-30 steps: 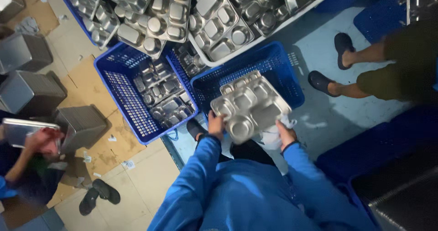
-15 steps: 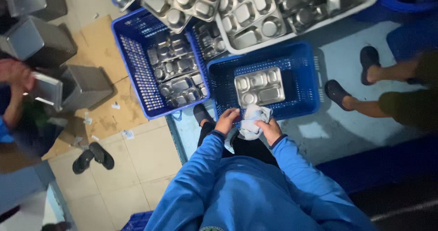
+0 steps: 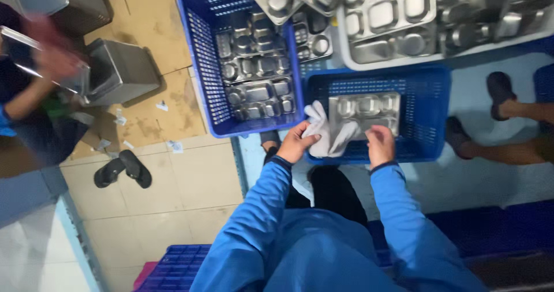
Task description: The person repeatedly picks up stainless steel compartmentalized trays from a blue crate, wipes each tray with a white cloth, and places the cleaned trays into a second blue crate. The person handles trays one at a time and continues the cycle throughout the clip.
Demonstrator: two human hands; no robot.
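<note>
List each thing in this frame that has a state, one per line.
White cloth: bunched, gripped by left hand.
Right hand: open, at the steel compartment tray.
Steel compartment tray: lying in right blue plastic crate.
Left blue plastic crate: filled with stacked trays.

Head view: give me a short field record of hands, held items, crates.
left hand: grips a white crumpled cloth
right hand: at the near edge of a steel compartment tray; grip unclear
tray location: inside the blue plastic lattice crate
neighbour crate: second blue crate, stacked with steel trays
other person: blurred, at left, holding a metal item
floor: black sandals
</note>
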